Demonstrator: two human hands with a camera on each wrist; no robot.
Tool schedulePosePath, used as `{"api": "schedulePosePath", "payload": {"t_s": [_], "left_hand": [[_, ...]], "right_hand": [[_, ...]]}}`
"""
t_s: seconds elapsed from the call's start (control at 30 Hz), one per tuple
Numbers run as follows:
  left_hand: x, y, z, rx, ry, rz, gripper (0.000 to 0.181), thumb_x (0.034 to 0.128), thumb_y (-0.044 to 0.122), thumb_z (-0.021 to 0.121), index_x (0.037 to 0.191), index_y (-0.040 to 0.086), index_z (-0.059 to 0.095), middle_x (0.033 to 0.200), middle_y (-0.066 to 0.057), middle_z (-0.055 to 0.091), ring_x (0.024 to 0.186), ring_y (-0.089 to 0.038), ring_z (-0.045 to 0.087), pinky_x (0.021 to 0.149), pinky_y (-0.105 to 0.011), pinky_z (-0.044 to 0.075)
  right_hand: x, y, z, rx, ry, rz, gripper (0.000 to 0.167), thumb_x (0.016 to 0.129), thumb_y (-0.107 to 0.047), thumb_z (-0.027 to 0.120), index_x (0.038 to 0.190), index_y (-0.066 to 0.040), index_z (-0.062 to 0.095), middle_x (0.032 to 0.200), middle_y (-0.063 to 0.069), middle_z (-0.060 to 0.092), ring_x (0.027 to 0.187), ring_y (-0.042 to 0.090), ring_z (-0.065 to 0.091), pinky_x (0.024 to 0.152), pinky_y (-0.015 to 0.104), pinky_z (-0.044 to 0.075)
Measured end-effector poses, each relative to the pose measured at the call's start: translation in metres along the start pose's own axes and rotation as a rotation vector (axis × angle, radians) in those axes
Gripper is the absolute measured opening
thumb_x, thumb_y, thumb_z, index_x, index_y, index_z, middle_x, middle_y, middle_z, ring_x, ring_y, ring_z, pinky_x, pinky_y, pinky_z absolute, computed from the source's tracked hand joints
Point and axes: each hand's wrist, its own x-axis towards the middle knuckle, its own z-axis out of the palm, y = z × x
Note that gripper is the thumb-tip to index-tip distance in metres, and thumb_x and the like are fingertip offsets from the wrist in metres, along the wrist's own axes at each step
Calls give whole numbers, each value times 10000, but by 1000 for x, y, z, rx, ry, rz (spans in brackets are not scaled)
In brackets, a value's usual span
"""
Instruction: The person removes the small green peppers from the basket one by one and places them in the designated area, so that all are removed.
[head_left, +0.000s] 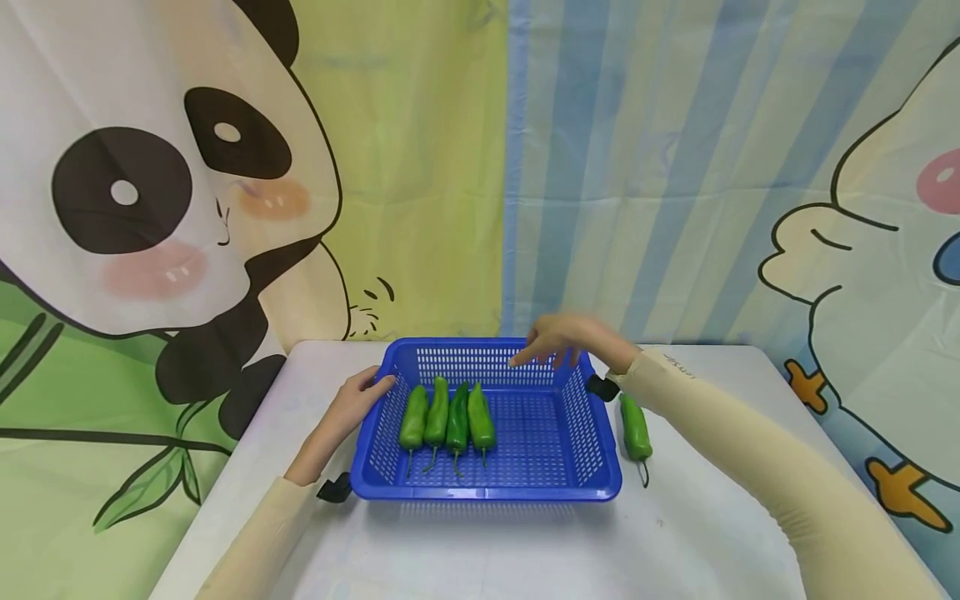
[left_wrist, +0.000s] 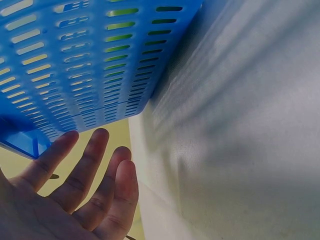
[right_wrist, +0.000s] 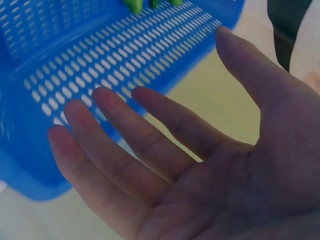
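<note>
A blue plastic basket (head_left: 487,493) stands on the table with several green chili peppers (head_left: 458,417) side by side in its left half, stems toward the front. Another green chili pepper (head_left: 636,429) lies on the table just outside the basket's right wall. My left hand (head_left: 352,404) rests at the basket's left rim, thumb over the edge; in the left wrist view its fingers (left_wrist: 90,160) are spread and fairly straight by the outer wall. Above the basket's back right corner hovers my right hand (head_left: 562,335), its relaxed, spread fingers (right_wrist: 145,135) holding nothing.
The basket sits on a white table (head_left: 712,533). Behind the table hangs a printed curtain (head_left: 420,167) with a panda and another cartoon figure. Dark bands (head_left: 335,488) sit at the wrists.
</note>
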Motion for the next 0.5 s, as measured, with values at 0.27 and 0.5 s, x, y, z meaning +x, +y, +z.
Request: {"api": "schedulePosePath", "payload": {"t_s": [0.27, 0.5], "left_hand": [[0, 0, 1, 6, 5, -3, 481, 1025, 457, 522, 1350, 110, 597, 1207, -175, 693, 976, -215, 686, 870, -376, 569], [0, -1, 2, 11, 10, 2, 470, 1028, 454, 519, 1342, 115, 604, 1238, -173, 685, 1060, -263, 671, 962, -472, 532]], "right_hand": [[19, -16, 19, -32, -6, 19, 778, 873, -627, 673, 1396, -59, 574, 1244, 162, 689, 993, 323, 704, 786, 436, 601], [35, -27, 39, -29, 27, 106, 785, 822, -643, 720, 1306, -35, 607, 1253, 173, 681, 1126, 378, 667, 881, 489, 575]]}}
